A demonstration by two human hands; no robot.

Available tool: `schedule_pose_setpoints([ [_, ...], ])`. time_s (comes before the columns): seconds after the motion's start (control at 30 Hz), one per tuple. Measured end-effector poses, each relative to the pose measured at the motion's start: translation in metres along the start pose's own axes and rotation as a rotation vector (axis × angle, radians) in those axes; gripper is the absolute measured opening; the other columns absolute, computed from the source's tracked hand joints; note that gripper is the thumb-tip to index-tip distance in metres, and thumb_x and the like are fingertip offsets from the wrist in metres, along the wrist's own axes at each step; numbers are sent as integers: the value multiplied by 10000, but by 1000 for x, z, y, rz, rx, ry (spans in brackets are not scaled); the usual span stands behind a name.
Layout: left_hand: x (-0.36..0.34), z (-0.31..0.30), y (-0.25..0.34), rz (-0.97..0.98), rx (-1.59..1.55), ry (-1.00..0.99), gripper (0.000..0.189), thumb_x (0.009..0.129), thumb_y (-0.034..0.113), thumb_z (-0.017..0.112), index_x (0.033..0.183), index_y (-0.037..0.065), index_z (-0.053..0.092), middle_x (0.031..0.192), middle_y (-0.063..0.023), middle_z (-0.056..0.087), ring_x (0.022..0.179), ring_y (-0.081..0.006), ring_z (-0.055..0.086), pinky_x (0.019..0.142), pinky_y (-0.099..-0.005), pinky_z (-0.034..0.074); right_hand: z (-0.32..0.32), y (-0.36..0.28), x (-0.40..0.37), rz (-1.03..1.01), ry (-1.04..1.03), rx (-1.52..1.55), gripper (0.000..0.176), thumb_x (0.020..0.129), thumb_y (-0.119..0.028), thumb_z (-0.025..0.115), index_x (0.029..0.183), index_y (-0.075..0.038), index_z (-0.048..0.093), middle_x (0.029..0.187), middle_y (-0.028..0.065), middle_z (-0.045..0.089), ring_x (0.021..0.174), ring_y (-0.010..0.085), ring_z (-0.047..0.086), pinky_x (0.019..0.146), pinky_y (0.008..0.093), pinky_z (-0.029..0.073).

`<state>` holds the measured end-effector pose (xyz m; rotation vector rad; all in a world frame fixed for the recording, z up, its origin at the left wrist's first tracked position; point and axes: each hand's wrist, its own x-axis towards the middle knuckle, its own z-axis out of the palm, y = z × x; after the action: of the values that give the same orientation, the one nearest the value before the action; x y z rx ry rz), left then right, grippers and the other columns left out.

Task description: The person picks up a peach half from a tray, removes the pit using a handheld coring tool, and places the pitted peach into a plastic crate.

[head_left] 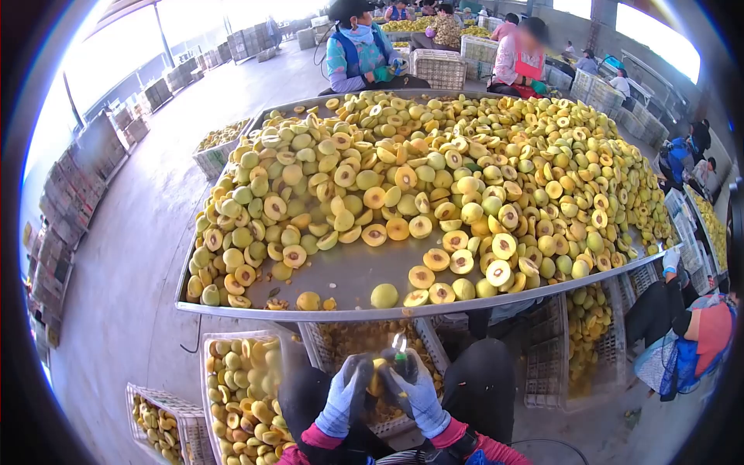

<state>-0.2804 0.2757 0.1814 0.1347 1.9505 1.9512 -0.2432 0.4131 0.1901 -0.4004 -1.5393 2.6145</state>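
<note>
Both my hands wear light blue gloves with dark palms and meet low in the view, over a crate (436, 353) between my knees. My left hand (346, 395) is closed round a yellow fruit (377, 378). Beside it, my right hand (415, 391) has its fingers wrapped round something with a green part and a bright glint; its shape is too unclear to name. Beyond my hands, a metal table (349, 279) bears a big heap of halved and whole yellow-green fruit (403, 177), many halves showing brown centres.
Fruit-filled crates stand at my left (245, 387), (159, 422) and under the table at right (589, 333). Two people (356, 54), (521, 62) sit across the table; another person (697, 333) is at right. The table's metal front edge (434, 310) lies just beyond my hands.
</note>
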Motion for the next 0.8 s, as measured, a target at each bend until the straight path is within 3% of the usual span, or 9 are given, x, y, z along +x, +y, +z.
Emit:
schedule_pose_setpoints([
  [0.13, -24, 9, 14, 176, 172, 121, 418, 963, 303, 454, 1220, -23, 497, 1126, -122, 599, 1037, -176, 556, 916, -295, 426, 6, 11, -1, -47, -46, -216, 211, 865, -103, 620, 1049, -27, 549, 915, 27, 572, 811, 72, 524, 722, 227, 440],
  [0.37, -34, -11, -1, 113, -78, 244, 386, 977, 333, 414, 1119, 0, 547, 1050, -101, 598, 953, -160, 571, 850, -289, 460, 15, 14, -5, -49, -175, -174, 181, 895, -134, 607, 1052, -65, 548, 839, -8, 575, 723, 32, 526, 626, 169, 428],
  [0.43, -26, -25, -27, 71, -268, 349, 446, 972, 391, 406, 1085, -13, 558, 975, -112, 618, 868, -170, 612, 762, -292, 511, 7, 22, -12, 220, -39, 30, 181, 901, -133, 597, 1060, -67, 542, 846, 2, 585, 716, 31, 537, 623, 164, 437],
  [0.57, -29, -39, -19, -37, -394, 347, 471, 968, 404, 406, 1071, -21, 580, 915, -118, 640, 807, -197, 640, 751, -303, 527, -2, 40, -26, 114, -187, -145, 137, 925, -128, 540, 1038, -53, 523, 840, 6, 587, 712, 63, 555, 626, 214, 447],
  [0.6, -31, -38, -15, -50, -458, 291, 478, 967, 406, 406, 1080, -26, 580, 926, -119, 641, 819, -195, 638, 761, -303, 524, 2, 41, -30, 19, -203, -320, 148, 921, -119, 522, 1037, -28, 509, 859, 82, 605, 732, 167, 606, 646, 267, 458],
  [0.63, -31, -36, -13, -65, -522, 238, 486, 967, 408, 407, 1088, -31, 579, 937, -120, 642, 831, -193, 636, 770, -303, 521, 4, 44, -28, 30, -204, -320, 148, 921, -119, 522, 1037, -28, 509, 859, 82, 605, 732, 167, 606, 646, 267, 458],
  [0.67, -28, -35, -21, -73, -547, 227, 483, 972, 400, 397, 1104, -28, 578, 954, -117, 643, 857, -184, 631, 793, -300, 511, 4, 49, -26, -164, -218, -519, 162, 911, -108, 522, 1043, -17, 504, 866, 136, 597, 762, 253, 609, 666, 305, 463],
  [0.73, -28, -30, -33, 74, -194, 332, 406, 982, 326, 418, 1111, -25, 578, 972, -82, 634, 883, -137, 600, 782, -268, 490, 13, 37, -31, -341, -237, -766, 190, 882, -81, 520, 1051, 2, 498, 885, 254, 548, 870, 441, 554, 718, 395, 460],
  [0.8, -35, -23, -13, -2, -346, 307, 363, 976, 296, 446, 1103, -17, 580, 998, -78, 618, 872, -128, 576, 772, -269, 478, 11, 27, -30, -290, -273, -830, 141, 890, -71, 506, 1009, 3, 511, 827, 223, 563, 808, 394, 588, 690, 372, 459],
])
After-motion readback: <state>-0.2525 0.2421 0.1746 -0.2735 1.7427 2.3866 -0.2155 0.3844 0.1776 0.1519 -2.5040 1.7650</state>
